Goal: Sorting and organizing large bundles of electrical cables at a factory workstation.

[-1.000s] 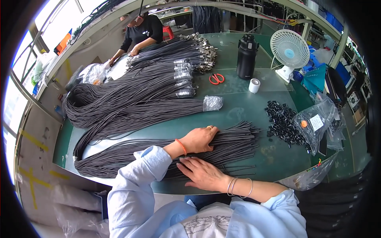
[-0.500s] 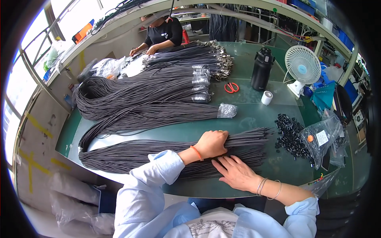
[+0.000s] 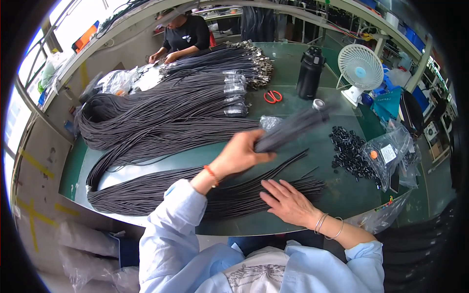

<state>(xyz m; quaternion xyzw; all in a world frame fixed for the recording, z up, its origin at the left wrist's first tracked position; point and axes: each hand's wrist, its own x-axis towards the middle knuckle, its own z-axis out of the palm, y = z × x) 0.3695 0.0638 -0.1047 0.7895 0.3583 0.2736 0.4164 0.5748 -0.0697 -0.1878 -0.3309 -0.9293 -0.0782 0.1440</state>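
My left hand [image 3: 240, 152] is closed around a bundle of thin black cables [image 3: 287, 133], lifted off the table and slanting up to the right. Motion blurs the far ends of that bundle. Beneath my wrist, more loose black cables [image 3: 151, 193] lie along the near side of the table. My right hand [image 3: 292, 204] rests with fingers spread on the right part of these, near their cut ends. Just beyond the lifted bundle is another cable bunch [image 3: 195, 131], its end wrapped in clear film [image 3: 269, 122] and partly hidden behind the held cables.
Small black tubular pieces [image 3: 348, 155] are heaped on the right beside a clear plastic bag [image 3: 388, 154]. Farther back are red-handled scissors [image 3: 272, 97], a white roll [image 3: 318, 103], a black bottle [image 3: 309, 75] and a white fan [image 3: 360, 69]. A co-worker [image 3: 188, 36] sits across the table.
My left hand has raised part of the cables off the table and swung their ends away from me, up to the right. My right hand stays on the cables left lying.
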